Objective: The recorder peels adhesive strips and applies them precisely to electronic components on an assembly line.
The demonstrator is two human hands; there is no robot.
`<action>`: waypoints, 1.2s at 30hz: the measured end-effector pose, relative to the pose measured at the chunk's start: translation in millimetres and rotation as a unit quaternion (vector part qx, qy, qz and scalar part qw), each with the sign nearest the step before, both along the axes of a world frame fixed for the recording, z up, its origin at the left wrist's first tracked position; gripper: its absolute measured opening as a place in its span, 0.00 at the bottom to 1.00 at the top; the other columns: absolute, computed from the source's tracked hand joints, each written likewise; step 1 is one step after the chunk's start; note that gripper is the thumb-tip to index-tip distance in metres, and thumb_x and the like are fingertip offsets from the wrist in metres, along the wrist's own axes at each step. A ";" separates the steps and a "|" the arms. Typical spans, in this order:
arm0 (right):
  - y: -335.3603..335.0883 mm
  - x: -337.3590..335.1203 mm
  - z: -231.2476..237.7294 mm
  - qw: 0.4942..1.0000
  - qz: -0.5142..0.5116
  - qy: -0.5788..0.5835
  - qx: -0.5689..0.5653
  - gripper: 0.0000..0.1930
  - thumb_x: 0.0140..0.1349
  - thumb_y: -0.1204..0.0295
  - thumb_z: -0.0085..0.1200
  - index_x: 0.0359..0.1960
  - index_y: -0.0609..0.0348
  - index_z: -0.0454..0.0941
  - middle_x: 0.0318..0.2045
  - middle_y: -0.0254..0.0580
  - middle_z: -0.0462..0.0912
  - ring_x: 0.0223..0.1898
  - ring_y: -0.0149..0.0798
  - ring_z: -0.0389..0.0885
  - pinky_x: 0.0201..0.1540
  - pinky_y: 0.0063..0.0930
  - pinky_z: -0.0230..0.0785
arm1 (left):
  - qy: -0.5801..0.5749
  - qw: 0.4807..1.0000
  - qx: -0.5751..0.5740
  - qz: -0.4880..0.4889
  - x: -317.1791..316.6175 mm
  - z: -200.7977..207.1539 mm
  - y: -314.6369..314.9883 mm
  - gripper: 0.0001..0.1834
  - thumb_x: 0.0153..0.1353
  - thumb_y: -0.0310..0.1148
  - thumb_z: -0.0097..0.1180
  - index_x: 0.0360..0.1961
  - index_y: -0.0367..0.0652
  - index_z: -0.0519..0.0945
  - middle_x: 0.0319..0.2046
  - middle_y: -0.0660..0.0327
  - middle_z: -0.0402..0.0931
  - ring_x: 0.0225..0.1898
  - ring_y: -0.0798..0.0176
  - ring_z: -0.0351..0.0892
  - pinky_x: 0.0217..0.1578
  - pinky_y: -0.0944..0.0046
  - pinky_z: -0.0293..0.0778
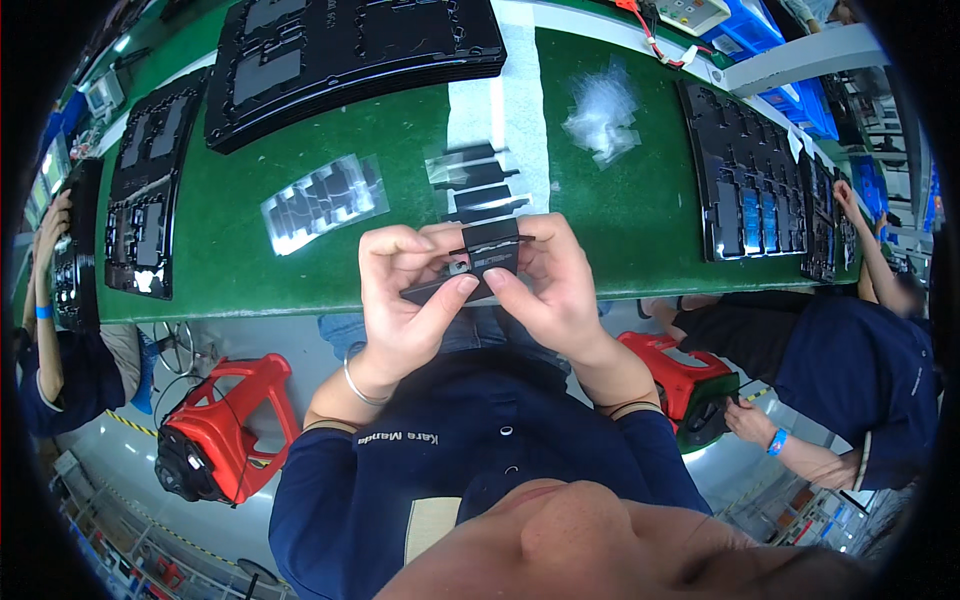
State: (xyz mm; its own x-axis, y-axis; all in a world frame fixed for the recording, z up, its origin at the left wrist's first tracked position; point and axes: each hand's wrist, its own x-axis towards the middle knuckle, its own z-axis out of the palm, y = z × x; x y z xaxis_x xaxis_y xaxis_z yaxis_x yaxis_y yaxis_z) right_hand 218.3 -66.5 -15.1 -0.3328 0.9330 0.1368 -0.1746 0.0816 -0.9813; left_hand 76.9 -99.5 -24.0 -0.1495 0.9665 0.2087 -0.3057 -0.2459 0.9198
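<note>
Both hands are over the near edge of the green table. Between the fingertips of my left hand [405,285] and my right hand [550,285] is a small flat black part [440,288], held by both. A black film piece [491,236] stands up along it, pinched at its sides. Both thumbs press on the near side of the part. Just beyond the hands lie several black strips [484,203] on clear backing. To the left of them is a clear sheet with black strips [325,203]. A loose heap of clear films [603,112] lies at the right.
A stack of black molded trays [355,65] stands at the back left. More black trays sit at the left [150,190] and right [745,175]. Red stools [235,425] are below the table. Other people work at both sides; one sleeve [850,370] shows at right.
</note>
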 end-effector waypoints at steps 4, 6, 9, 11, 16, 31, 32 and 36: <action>19.8 12.3 11.5 0.962 -0.022 -0.148 0.227 0.19 0.45 0.65 0.61 0.34 0.61 0.68 0.28 0.40 0.72 0.29 0.37 0.69 0.30 0.25 0.60 | 0.002 1.000 0.006 -0.009 -3.2 -3.7 -10.3 0.23 0.50 0.16 0.54 0.40 0.44 0.56 0.36 0.49 0.76 0.34 0.67 0.73 0.39 0.70 0.68; 26.0 14.1 12.9 0.954 -0.038 -0.169 0.247 0.10 0.50 0.70 0.58 0.25 0.61 0.69 0.21 0.37 0.69 0.24 0.33 0.67 0.27 0.23 0.58 | 0.022 0.999 0.022 -0.024 -3.8 -4.0 -12.1 0.23 0.50 0.15 0.54 0.40 0.44 0.55 0.36 0.49 0.76 0.35 0.66 0.73 0.39 0.69 0.69; 26.3 18.8 23.5 0.971 0.003 -0.162 0.175 0.09 0.51 0.74 0.56 0.19 0.61 0.68 0.17 0.35 0.67 0.21 0.32 0.65 0.26 0.23 0.56 | 0.129 0.990 0.061 -0.001 -6.5 -7.8 -15.2 0.24 0.49 0.12 0.52 0.40 0.43 0.54 0.35 0.46 0.75 0.36 0.62 0.75 0.40 0.67 0.70; 31.1 23.7 15.0 0.995 0.028 -0.067 0.074 0.10 0.50 0.75 0.56 0.17 0.61 0.67 0.16 0.36 0.66 0.19 0.32 0.63 0.24 0.24 0.54 | 0.254 0.946 0.200 0.029 -9.7 -12.2 -8.4 0.21 0.53 0.14 0.52 0.40 0.41 0.55 0.37 0.45 0.75 0.39 0.59 0.77 0.39 0.65 0.74; 43.5 23.7 4.1 0.795 -0.191 -0.482 0.316 0.09 0.44 0.73 0.61 0.19 0.57 0.70 0.20 0.38 0.70 0.30 0.40 0.67 0.33 0.31 0.58 | 0.072 0.997 0.034 0.018 -21.1 -7.7 -18.3 0.25 0.47 0.11 0.54 0.42 0.42 0.57 0.39 0.49 0.73 0.38 0.59 0.77 0.39 0.64 0.76; 3.6 8.3 9.5 0.976 -0.024 -0.112 0.184 0.09 0.43 0.78 0.63 0.27 0.66 0.78 0.23 0.38 0.74 0.23 0.30 0.71 0.26 0.20 0.63 | 0.230 0.962 0.147 0.003 -23.0 16.3 19.1 0.13 0.42 0.20 0.61 0.34 0.36 0.79 0.39 0.58 0.76 0.42 0.60 0.73 0.41 0.65 0.70; 3.6 7.8 10.3 0.974 -0.033 -0.111 0.196 0.09 0.43 0.79 0.63 0.28 0.66 0.78 0.23 0.38 0.75 0.24 0.30 0.73 0.27 0.21 0.64 | 0.209 0.970 0.127 0.010 -19.4 20.2 18.3 0.08 0.43 0.19 0.60 0.28 0.37 0.80 0.37 0.58 0.76 0.41 0.59 0.73 0.40 0.64 0.70; 4.9 8.4 10.2 0.969 -0.042 -0.129 0.207 0.10 0.42 0.80 0.63 0.29 0.65 0.79 0.24 0.38 0.75 0.25 0.31 0.74 0.28 0.21 0.66 | 0.216 0.963 0.160 0.017 -17.6 19.2 22.5 0.09 0.43 0.18 0.60 0.29 0.37 0.80 0.36 0.58 0.77 0.41 0.59 0.74 0.40 0.64 0.71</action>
